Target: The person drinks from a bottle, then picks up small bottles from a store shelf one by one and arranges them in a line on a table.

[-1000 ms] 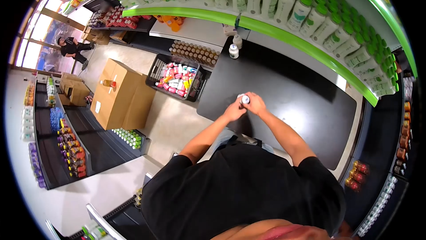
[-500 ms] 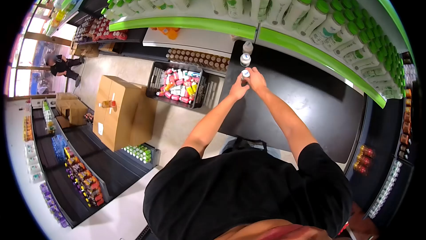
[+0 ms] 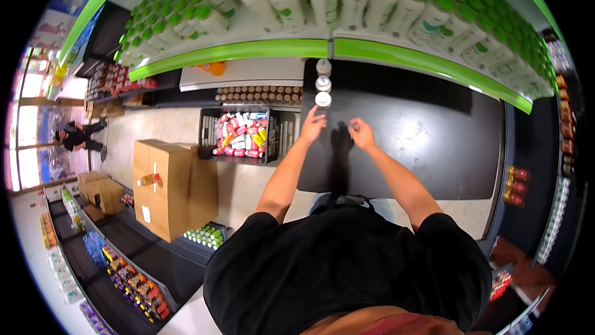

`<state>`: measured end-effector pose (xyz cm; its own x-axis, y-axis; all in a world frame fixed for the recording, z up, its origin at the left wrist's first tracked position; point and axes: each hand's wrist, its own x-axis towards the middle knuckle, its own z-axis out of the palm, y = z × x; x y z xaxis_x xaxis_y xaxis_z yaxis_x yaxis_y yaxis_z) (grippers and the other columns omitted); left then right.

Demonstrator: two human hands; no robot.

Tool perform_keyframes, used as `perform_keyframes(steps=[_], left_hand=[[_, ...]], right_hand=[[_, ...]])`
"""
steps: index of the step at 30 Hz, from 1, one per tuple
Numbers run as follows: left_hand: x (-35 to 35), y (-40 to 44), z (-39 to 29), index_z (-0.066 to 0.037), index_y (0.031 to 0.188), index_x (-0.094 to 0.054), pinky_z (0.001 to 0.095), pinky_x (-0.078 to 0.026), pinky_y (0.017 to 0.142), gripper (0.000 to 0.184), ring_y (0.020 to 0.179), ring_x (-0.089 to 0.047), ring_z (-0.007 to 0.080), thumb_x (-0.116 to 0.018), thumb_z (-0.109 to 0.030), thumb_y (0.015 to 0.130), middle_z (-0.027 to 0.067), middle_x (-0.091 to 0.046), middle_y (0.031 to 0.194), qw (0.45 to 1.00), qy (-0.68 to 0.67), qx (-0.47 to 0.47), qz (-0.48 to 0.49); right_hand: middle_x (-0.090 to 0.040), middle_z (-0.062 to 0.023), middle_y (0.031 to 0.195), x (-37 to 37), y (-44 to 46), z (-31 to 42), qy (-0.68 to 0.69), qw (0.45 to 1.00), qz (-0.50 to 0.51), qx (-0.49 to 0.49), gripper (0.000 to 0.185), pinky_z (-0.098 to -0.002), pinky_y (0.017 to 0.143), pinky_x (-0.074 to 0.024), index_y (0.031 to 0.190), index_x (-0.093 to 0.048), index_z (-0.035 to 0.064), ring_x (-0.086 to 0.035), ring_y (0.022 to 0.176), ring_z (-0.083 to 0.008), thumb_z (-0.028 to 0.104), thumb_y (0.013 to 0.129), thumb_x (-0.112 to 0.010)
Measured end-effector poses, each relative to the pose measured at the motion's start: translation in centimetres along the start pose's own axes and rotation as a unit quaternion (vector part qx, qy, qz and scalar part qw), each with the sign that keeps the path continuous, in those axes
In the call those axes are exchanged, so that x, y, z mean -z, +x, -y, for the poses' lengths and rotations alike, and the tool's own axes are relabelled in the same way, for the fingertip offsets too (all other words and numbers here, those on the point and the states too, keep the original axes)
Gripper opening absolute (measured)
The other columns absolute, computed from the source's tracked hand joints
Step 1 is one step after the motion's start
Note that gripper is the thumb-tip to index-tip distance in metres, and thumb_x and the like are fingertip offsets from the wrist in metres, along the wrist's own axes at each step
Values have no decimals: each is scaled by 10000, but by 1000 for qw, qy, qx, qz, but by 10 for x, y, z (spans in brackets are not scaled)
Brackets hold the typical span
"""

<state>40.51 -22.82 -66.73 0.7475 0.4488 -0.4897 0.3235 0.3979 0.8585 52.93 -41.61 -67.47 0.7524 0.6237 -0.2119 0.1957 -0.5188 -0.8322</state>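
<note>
Three small white-capped bottles stand in a row on the black shelf board [image 3: 403, 167], along its left edge. The nearest bottle [image 3: 323, 99] is just ahead of my left hand [image 3: 312, 125]; behind it come the middle bottle [image 3: 323, 83] and the far bottle [image 3: 323, 66]. My left hand is open, its fingers stretched towards the nearest bottle; whether a fingertip touches it I cannot tell. To the right, my right hand [image 3: 361, 133] hovers over the board, open with slightly bent fingers and holding nothing.
Above the board runs a green-edged shelf [image 3: 421, 56] packed with white, green-capped bottles [image 3: 323, 0]. At left, a black crate [image 3: 238, 158] holds mixed small bottles. Large cardboard boxes [image 3: 161, 192] stand on the floor. Another person [image 3: 80, 136] is far off at the left.
Both hands have let go of the nearest bottle, which stays in the row. My right hand has drawn away to the right, and my left hand has pulled back slightly. The view has shifted.
</note>
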Motion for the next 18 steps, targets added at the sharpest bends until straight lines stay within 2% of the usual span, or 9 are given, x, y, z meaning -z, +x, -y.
perform_keyframes(steps=[2, 3, 5, 7, 10, 13, 16, 17, 18], left_hand=[[12, -18, -2, -171, 1397, -356, 241, -449, 603, 574, 764, -618, 125, -566, -116, 866, 68, -627, 1092, 994, -58, 51, -70], [22, -21, 13, -170, 1354, -407, 209, -399, 544, 513, 741, -614, 118, -571, -142, 869, 61, -645, 1031, 990, -76, 60, -106], [48, -25, 63, -90, 1204, -526, 217, -405, 510, 340, 660, -591, 116, -583, -146, 874, 67, -652, 892, 982, -93, 68, -149], [60, -42, 94, -36, 1008, -616, 251, -458, 525, 175, 621, -585, 136, -575, -168, 901, 92, -646, 781, 982, -7, 92, -167], [56, -67, 109, -1, 961, -628, 257, -501, 569, 163, 610, -598, 129, -555, -132, 897, 91, -648, 749, 982, 130, 47, -128], [27, -81, 112, -20, 950, -634, 252, -484, 560, 176, 597, -580, 114, -544, -154, 883, 56, -639, 725, 967, 193, 61, -155], [-8, -78, 138, -39, 929, -632, 263, -461, 539, 156, 570, -554, 112, -558, -164, 871, 41, -620, 697, 968, 182, 77, -155], [-31, -86, 140, -44, 923, -624, 260, -450, 524, 136, 554, -540, 109, -546, -143, 873, 39, -609, 682, 970, 169, 88, -153], [-50, -88, 149, -45, 912, -642, 285, -487, 582, 137, 599, -578, 136, -569, -142, 848, 60, -638, 721, 967, 173, 124, -139]], right_hand=[[-614, -70, 672, 16, -52, -50, 17, 998, 29, -48, 213, -324, 560, -486, 1003, -577, 53, -593, 570, -157, 183, 841, -623], [-621, -76, 682, 30, -81, -66, -21, 998, 35, -49, 208, -336, 574, -492, 994, -587, 56, -598, 578, -172, 186, 835, -622], [-639, -91, 714, 63, -140, -89, -83, 995, 35, -41, 203, -357, 605, -504, 973, -612, 63, -616, 610, -201, 196, 821, -623], [-662, -112, 764, 94, -194, -114, -113, 990, 28, -74, 216, -372, 644, -512, 959, -637, 63, -642, 668, -225, 205, 797, -624], [-682, -113, 812, 119, -264, -211, -97, 974, 32, -200, 227, -396, 624, -519, 953, -662, 71, -663, 694, -233, 213, 785, -606], [-687, -138, 834, 156, -316, -233, 89, 895, 30, -435, 261, -364, 634, -557, 960, -663, -2, -664, 705, -258, 176, 780, -599], [-678, -137, 808, 203, -343, -228, 76, 895, 87, -431, 269, -358, 573, -561, 952, -662, -25, -654, 670, -231, 175, 790, -584], [-668, -123, 780, 204, -344, -262, 86, 898, 82, -424, 230, -354, 575, -557, 928, -656, -9, -641, 649, -219, 160, 791, -582], [-661, -119, 782, 204, -343, -278, 119, 908, 31, -401, 228, -348, 562, -551, 929, -645, 1, -636, 645, -211, 179, 800, -585]])
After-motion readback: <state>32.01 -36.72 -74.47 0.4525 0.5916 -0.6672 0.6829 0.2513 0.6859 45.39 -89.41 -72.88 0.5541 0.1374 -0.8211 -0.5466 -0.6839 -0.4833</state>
